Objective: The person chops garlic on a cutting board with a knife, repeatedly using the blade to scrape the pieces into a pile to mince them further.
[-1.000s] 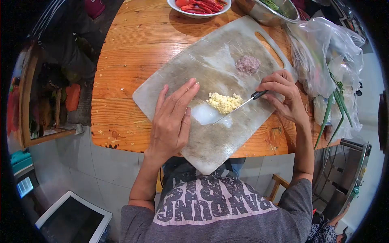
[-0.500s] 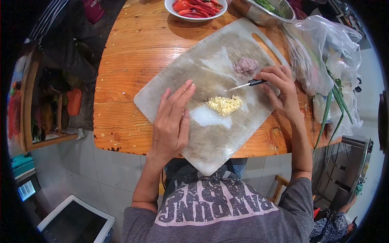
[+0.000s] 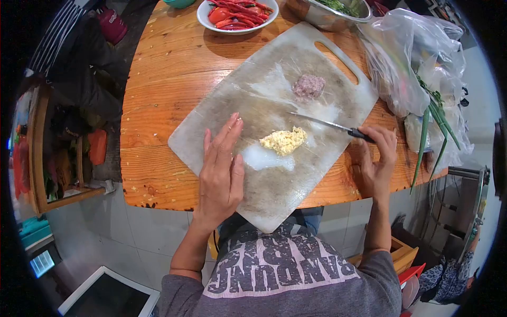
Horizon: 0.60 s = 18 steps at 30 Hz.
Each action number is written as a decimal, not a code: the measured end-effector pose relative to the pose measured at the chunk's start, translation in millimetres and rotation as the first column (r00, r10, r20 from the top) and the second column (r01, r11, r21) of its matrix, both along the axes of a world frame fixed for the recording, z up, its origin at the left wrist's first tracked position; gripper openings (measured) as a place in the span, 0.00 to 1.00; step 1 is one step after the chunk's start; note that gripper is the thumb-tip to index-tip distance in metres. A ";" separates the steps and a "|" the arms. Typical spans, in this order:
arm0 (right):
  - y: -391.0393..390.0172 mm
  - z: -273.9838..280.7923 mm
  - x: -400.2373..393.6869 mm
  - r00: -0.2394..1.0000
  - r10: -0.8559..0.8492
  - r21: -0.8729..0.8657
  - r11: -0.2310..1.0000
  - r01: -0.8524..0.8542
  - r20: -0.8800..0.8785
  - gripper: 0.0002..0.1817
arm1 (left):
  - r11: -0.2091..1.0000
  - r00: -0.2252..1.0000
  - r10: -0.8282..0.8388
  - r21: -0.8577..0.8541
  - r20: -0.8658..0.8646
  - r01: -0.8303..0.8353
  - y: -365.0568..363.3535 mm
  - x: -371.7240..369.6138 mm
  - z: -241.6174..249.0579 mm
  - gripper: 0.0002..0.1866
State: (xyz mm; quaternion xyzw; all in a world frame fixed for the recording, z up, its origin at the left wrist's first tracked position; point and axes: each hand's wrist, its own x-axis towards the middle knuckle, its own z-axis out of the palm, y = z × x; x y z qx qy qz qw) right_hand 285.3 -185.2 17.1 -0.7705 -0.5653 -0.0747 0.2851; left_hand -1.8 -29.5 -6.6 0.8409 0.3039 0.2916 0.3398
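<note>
A pale plastic cutting board (image 3: 248,100) lies at an angle on the round wooden table (image 3: 169,79). A small heap of minced yellow garlic (image 3: 283,140) sits near its middle, and a purple minced heap (image 3: 309,86) lies nearer the handle slot. My left hand (image 3: 221,171) rests flat on the board's near left part, fingers straight, holding nothing. My right hand (image 3: 377,158) grips the black handle of a thin knife (image 3: 327,124) at the board's right edge. The blade lies low over the board between the two heaps.
A white bowl of red chillies (image 3: 237,13) and a metal bowl of greens (image 3: 330,10) stand at the table's far side. Clear plastic bags (image 3: 417,63) with green onion stalks (image 3: 428,132) lie at the right. A wooden shelf (image 3: 50,137) stands left of the table.
My right hand drew back to the board's right edge and the knife swung flat, its tip now pointing left past the garlic. My left hand stayed on the board.
</note>
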 end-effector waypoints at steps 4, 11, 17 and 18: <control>-8.4 -2.8 -29.0 0.998 -0.050 0.029 0.998 0.049 0.041 0.16 | 1.000 1.000 0.010 -0.012 0.016 -0.010 -4.9 3.4 0.2 0.30; -11.3 -11.6 -40.8 0.962 -0.147 0.191 0.962 0.193 -0.231 0.15 | 0.998 0.998 0.064 0.009 0.025 -0.064 -13.5 7.0 0.8 0.30; -25.9 -11.8 -60.2 0.888 -0.102 0.145 0.972 0.185 -0.448 0.18 | 0.997 0.997 0.027 -0.077 0.073 -0.022 -29.9 14.4 2.0 0.30; -27.9 -8.9 -65.2 0.897 -0.070 0.148 0.978 0.148 -0.437 0.17 | 0.995 0.996 -0.015 -0.098 0.084 0.023 -36.3 15.0 -0.2 0.30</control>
